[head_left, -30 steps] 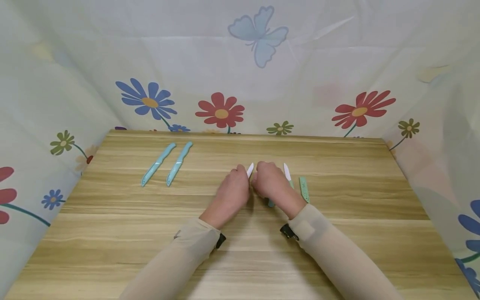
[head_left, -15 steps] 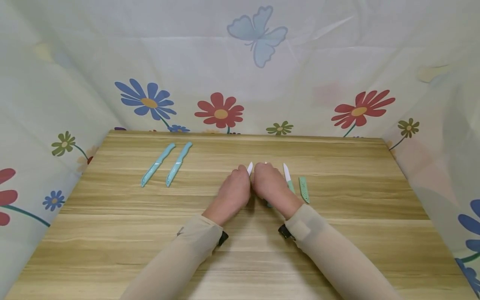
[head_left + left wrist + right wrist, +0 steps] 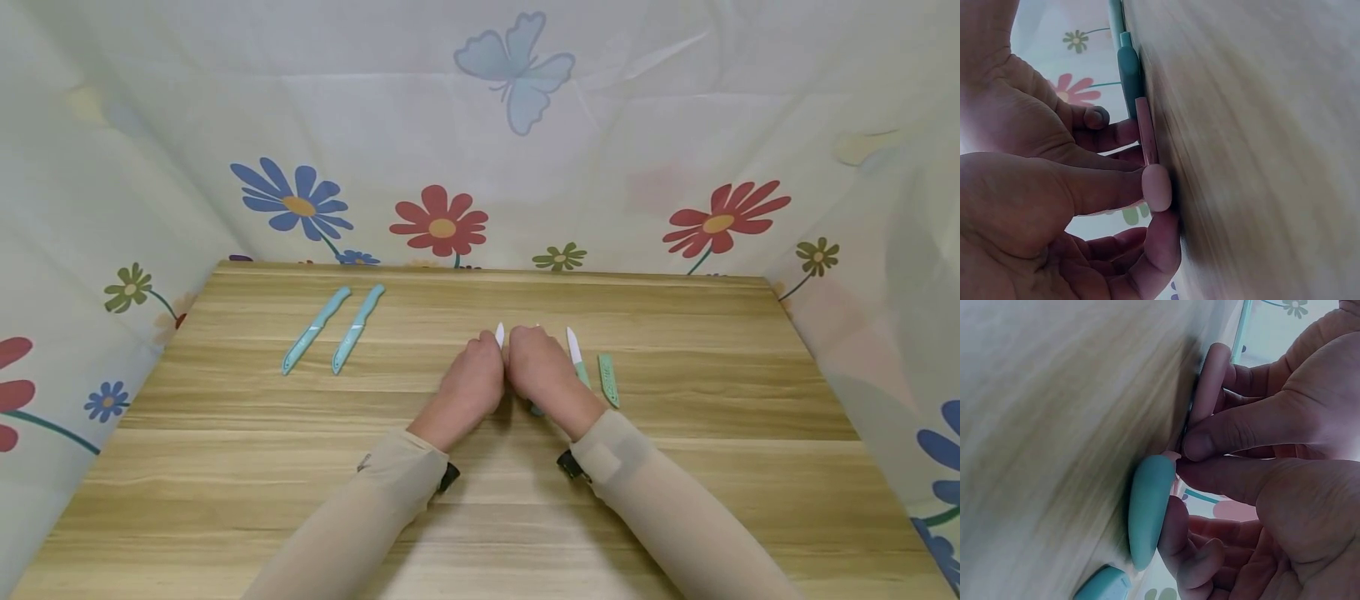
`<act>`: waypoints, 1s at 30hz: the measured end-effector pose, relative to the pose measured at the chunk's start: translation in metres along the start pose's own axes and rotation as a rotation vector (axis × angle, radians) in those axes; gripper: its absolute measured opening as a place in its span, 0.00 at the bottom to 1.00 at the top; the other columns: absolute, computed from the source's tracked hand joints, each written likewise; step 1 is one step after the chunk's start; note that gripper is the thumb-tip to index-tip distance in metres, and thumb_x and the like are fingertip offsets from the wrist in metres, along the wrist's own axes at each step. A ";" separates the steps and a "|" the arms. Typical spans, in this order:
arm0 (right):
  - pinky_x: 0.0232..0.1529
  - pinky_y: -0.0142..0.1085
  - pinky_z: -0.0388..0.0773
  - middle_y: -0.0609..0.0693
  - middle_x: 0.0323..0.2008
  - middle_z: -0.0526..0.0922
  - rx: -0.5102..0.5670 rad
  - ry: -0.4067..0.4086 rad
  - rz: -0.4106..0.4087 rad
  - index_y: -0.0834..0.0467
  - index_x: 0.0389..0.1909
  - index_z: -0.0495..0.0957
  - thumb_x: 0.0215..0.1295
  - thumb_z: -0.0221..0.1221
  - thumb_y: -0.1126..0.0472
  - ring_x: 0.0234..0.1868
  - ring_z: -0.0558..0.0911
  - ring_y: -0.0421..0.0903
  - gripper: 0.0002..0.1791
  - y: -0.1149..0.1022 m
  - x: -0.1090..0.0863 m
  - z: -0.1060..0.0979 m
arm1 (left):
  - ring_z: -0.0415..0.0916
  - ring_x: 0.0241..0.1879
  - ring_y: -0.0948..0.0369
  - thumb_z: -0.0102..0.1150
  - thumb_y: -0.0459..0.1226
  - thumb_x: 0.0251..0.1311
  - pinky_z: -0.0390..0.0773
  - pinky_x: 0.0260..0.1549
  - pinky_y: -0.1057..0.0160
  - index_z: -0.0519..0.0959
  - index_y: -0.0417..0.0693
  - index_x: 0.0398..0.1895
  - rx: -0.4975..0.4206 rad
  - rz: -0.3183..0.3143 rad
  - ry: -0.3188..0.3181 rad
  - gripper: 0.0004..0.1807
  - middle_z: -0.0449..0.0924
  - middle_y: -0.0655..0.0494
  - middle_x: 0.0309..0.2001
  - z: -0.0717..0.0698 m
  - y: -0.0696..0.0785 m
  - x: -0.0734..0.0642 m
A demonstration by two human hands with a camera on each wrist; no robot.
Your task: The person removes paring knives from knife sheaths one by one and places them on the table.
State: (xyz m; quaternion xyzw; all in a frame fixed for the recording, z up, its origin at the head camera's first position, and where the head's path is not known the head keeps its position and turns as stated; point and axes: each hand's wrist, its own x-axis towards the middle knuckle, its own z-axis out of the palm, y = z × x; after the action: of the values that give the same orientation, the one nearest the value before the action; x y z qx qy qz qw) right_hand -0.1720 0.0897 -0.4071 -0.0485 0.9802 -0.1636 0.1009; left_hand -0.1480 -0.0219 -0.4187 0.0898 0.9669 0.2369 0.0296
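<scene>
- Floral cloth (image 3: 375, 108) hangs behind and at both sides of a wood-grain worktop (image 3: 225, 417).
- Pink handle (image 3: 1213, 375), smooth and rounded at its end, sits low over the worktop's middle; the left hand (image 3: 474, 371) pinches it between thumb and forefinger, the gap closed down to its thickness.
- White blade (image 3: 500, 335) shows narrow and pointed just beyond the left hand.
- Pink strip (image 3: 1146, 128), slim and straight-edged, runs close by; the right hand (image 3: 542, 362) pinches it, its other fingers curled. Both hands hide how strip and handle meet.
- Teal handle (image 3: 1150, 512) lies beside the right hand, partly covering the strip in the right wrist view.
- Green knife (image 3: 581, 372), its white blade bare, lies right of that hand, its lower end hidden by the wrist; a green sheath (image 3: 608, 381) lies just beside it.
- Two teal knives (image 3: 351, 337), sheathed, lie slanted side by side, well apart to the left.
</scene>
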 end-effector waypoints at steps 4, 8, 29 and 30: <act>0.21 0.40 0.79 0.55 0.28 0.83 -0.006 -0.009 -0.011 0.59 0.29 0.80 0.74 0.56 0.67 0.23 0.82 0.50 0.11 -0.001 -0.002 -0.002 | 0.79 0.32 0.50 0.58 0.29 0.73 0.84 0.33 0.52 0.70 0.35 0.42 -0.010 -0.001 -0.010 0.06 0.77 0.39 0.37 -0.001 0.000 -0.001; 0.20 0.38 0.78 0.55 0.26 0.82 0.005 -0.017 -0.020 0.61 0.33 0.80 0.74 0.58 0.66 0.22 0.81 0.49 0.07 -0.001 -0.005 -0.005 | 0.76 0.30 0.52 0.57 0.28 0.73 0.82 0.30 0.55 0.70 0.35 0.43 -0.017 -0.002 -0.022 0.06 0.76 0.41 0.36 -0.001 0.000 -0.001; 0.25 0.39 0.78 0.53 0.23 0.81 0.085 0.026 -0.041 0.63 0.41 0.78 0.74 0.62 0.61 0.18 0.80 0.47 0.07 0.005 -0.017 -0.012 | 0.78 0.32 0.50 0.61 0.31 0.71 0.83 0.33 0.53 0.70 0.30 0.50 -0.005 -0.008 -0.024 0.13 0.75 0.40 0.37 -0.001 -0.002 -0.001; 0.25 0.39 0.78 0.54 0.26 0.81 0.085 0.035 -0.046 0.64 0.43 0.79 0.74 0.63 0.61 0.19 0.80 0.47 0.08 0.006 -0.017 -0.012 | 0.77 0.32 0.50 0.61 0.31 0.71 0.82 0.33 0.54 0.70 0.30 0.51 -0.008 -0.013 -0.025 0.14 0.75 0.40 0.38 -0.001 -0.002 -0.001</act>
State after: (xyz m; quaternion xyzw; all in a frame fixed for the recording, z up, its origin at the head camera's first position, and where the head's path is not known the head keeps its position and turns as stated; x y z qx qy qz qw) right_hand -0.1583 0.1010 -0.3944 -0.0639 0.9725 -0.2083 0.0820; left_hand -0.1473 -0.0242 -0.4184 0.0863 0.9660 0.2397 0.0438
